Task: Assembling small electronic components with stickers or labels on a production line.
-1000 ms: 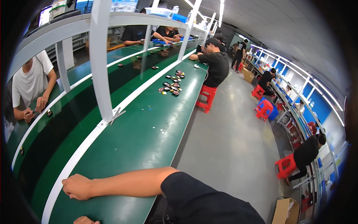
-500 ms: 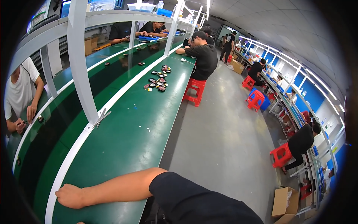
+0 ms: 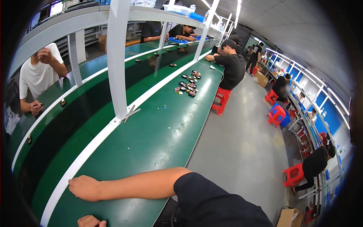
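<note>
1. While R hand (image 3: 85,188) lies knuckles-up over green bench (image 3: 151,140), its fingers curl under; can't tell if clamped on anything.
2. White rail (image 3: 89,148) runs along bench's L side, right by R hand's curled fingers; touching or not, can't tell.
3. L hand (image 3: 90,221) only partly in view at lower edge, fingers bent, apart from R hand; can't tell if it grips anything.
4. Crossed metal tool (image 3: 131,113) by foot of white post (image 3: 117,68), well fwd of both hands.
5. Pile of small blk pcs (image 3: 188,85) farther up bench; few tiny white bits (image 3: 169,128) btwn pile & hands.
6. Opp. side: person in white tee (image 3: 39,73), one arm raised.
7. Far end: person w/ blk cap (image 3: 229,43) on red stool (image 3: 222,101).
</note>
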Tool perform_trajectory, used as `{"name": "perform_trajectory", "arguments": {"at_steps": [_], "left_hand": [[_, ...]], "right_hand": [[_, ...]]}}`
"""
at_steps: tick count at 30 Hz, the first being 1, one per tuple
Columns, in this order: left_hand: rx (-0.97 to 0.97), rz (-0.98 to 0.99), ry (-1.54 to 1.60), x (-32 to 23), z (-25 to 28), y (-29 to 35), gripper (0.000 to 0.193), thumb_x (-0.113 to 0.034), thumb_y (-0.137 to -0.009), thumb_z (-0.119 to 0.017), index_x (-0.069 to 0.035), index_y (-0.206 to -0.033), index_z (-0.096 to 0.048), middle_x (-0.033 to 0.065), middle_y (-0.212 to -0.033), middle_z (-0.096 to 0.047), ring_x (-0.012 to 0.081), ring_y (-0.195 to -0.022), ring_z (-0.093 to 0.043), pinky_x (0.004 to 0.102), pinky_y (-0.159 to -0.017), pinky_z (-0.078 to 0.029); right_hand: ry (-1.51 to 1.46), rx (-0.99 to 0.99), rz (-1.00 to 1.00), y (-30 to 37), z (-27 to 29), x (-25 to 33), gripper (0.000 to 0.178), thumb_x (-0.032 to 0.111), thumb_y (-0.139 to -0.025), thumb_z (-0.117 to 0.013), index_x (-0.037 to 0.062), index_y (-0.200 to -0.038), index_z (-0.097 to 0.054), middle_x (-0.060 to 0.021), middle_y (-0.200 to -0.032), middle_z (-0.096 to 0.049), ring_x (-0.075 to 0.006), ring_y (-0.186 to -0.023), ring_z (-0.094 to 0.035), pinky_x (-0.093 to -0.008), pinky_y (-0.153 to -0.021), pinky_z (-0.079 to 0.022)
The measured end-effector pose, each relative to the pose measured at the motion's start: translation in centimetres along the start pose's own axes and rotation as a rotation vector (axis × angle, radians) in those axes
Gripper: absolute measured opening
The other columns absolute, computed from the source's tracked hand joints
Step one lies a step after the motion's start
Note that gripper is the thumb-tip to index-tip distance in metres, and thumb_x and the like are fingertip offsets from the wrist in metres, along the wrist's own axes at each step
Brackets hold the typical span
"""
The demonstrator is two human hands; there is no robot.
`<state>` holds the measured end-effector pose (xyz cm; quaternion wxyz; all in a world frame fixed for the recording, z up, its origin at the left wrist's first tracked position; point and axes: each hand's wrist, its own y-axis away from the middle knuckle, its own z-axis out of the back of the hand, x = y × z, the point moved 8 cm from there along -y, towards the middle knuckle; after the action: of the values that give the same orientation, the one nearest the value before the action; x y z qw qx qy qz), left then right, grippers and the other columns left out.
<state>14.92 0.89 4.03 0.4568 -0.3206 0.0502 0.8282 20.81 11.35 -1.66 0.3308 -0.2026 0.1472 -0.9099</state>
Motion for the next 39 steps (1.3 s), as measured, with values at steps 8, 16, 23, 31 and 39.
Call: {"name": "perform_trajectory", "arguments": {"at_steps": [8, 16, 23, 31, 39], "left_hand": [[-0.003, -0.022, -0.004, 0.3, 0.0, 0.0, 0.026, -0.003, -0.084, -0.068, 0.0, -0.066, -0.05, 0.0168, -0.063, -0.048, 0.0358, -0.056, -0.048, 0.043, -0.052, -0.038], [-0.024, -0.017, 0.03, 0.4, 0.0, 0.1, 0.026, -0.004, -0.084, -0.069, -0.001, -0.065, -0.051, 0.0159, -0.063, -0.05, 0.0354, -0.056, -0.049, 0.0432, -0.052, -0.039], [-0.031, -0.05, 0.008, 0.4, -0.1, 0.0, 0.027, -0.005, -0.084, -0.069, -0.001, -0.064, -0.051, 0.0153, -0.063, -0.049, 0.0351, -0.056, -0.049, 0.0431, -0.052, -0.039], [-0.022, -0.041, 0.009, 0.7, -0.2, 0.0, 0.028, -0.005, -0.084, -0.069, -0.002, -0.063, -0.05, 0.0153, -0.062, -0.049, 0.0351, -0.055, -0.049, 0.0431, -0.052, -0.039], [-0.025, -0.039, 0.013, 0.6, -0.2, 0.0, 0.028, -0.005, -0.084, -0.069, -0.002, -0.063, -0.05, 0.0149, -0.062, -0.049, 0.0343, -0.055, -0.049, 0.0428, -0.052, -0.039]], "right_hand": [[-0.439, -0.025, -0.172, 0.5, 1.9, -1.9, 0.012, 0.007, -0.078, -0.072, 0.0043, -0.083, -0.061, -0.0126, -0.094, -0.06, -0.0329, -0.087, -0.062, -0.0429, -0.076, -0.05], [-0.463, -0.057, -0.187, 0.5, 1.9, -1.9, 0.007, 0.005, -0.08, -0.069, 0.0039, -0.077, -0.062, -0.0131, -0.095, -0.061, -0.0331, -0.086, -0.062, -0.0437, -0.076, -0.05], [-0.428, -0.083, -0.179, 0.6, 2.2, -1.7, 0.007, 0.005, -0.081, -0.069, 0.0038, -0.077, -0.062, -0.0135, -0.093, -0.059, -0.0342, -0.084, -0.062, -0.0448, -0.074, -0.05], [-0.338, -0.063, -0.146, 0.5, 2.0, -1.3, 0.007, 0.006, -0.079, -0.07, 0.003, -0.078, -0.064, -0.0166, -0.094, -0.061, -0.0357, -0.087, -0.063, -0.0461, -0.076, -0.051], [-0.25, -0.069, -0.115, 0.4, 1.5, -1.1, 0.011, 0.009, -0.079, -0.07, -0.0005, -0.081, -0.064, -0.0177, -0.093, -0.061, -0.0347, -0.086, -0.064, -0.0444, -0.074, -0.052]]}}
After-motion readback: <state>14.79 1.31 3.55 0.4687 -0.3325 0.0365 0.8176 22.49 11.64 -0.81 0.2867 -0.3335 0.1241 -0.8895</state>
